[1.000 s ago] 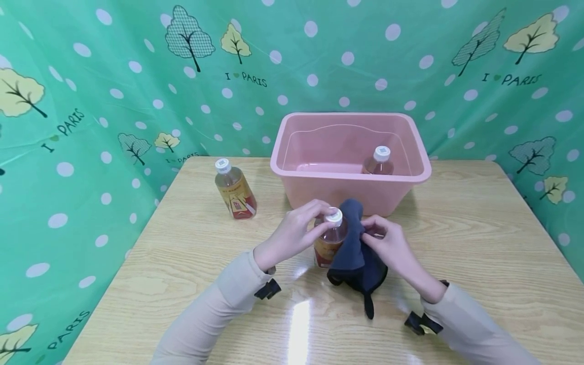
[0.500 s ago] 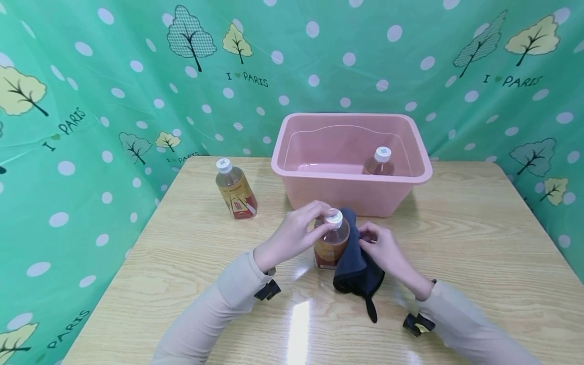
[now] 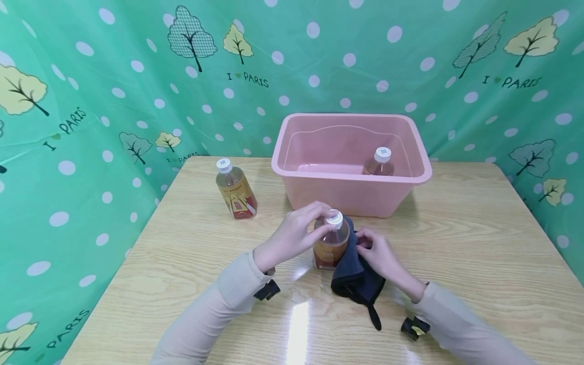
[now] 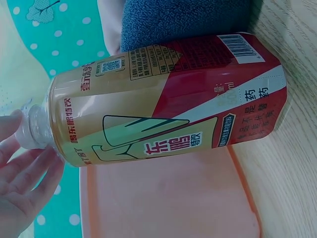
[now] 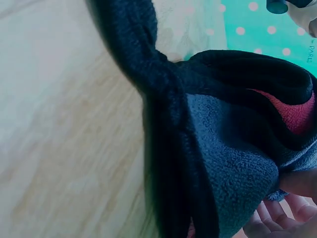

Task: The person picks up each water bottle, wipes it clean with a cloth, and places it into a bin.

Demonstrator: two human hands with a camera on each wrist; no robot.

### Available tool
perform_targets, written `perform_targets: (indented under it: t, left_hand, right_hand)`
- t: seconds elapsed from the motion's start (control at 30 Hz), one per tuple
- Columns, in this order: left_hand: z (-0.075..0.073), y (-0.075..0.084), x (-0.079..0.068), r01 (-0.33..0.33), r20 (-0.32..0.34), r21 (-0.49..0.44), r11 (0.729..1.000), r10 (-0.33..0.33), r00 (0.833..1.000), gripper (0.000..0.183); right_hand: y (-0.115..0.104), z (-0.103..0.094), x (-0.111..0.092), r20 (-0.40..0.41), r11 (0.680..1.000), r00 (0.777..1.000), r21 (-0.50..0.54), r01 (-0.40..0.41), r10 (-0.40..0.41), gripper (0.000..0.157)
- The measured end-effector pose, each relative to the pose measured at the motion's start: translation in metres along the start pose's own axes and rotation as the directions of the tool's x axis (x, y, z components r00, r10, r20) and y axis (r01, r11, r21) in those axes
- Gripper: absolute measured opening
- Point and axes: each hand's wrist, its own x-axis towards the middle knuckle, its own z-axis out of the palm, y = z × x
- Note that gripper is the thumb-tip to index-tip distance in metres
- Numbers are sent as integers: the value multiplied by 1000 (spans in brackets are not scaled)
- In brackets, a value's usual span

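Note:
In the head view my left hand (image 3: 303, 228) pinches the white cap (image 3: 334, 219) of an upright drink bottle (image 3: 329, 253) standing on the table. The left wrist view shows its gold and red label (image 4: 148, 104) and the fingers round its neck. My right hand (image 3: 378, 253) grips a dark blue-grey cloth (image 3: 353, 276) with black edging and holds it against the bottle's right side. In the right wrist view the cloth (image 5: 233, 158) is folded, with a pink patch (image 5: 294, 114) showing inside and thumb and fingers closed on it.
Behind the hands stands a pink bin (image 3: 351, 195), with another bottle (image 3: 379, 163) upright in its right part. A third bottle (image 3: 236, 192) stands on the left of the wooden table (image 3: 182, 263). A green patterned curtain (image 3: 292, 61) hangs behind and to the left.
My right hand has moved down and slightly left along the bottle's side, taking the cloth down with it, so more of the bottle shows. The left hand stays on the cap.

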Motion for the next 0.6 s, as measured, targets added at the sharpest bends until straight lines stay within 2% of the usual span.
perform_targets:
  t: [0.13,0.33,0.6]
  left_hand:
    - [-1,1,0,3,5,4,1000,-3,1000,17]
    - [-2,1,-2,11,17,-14,1000,-10,1000,18]
    - [-2,1,-5,-10,11,-14,1000,10,1000,19]
  right_hand:
    - [-3,-2,-1,-1,1000,1000,-15,3,-3,17]
    - [-20,-10,-4,-26,999,999,-22,27,-27,17]
    - [-42,-20,-7,-85,994,992,38,101,-97,18]
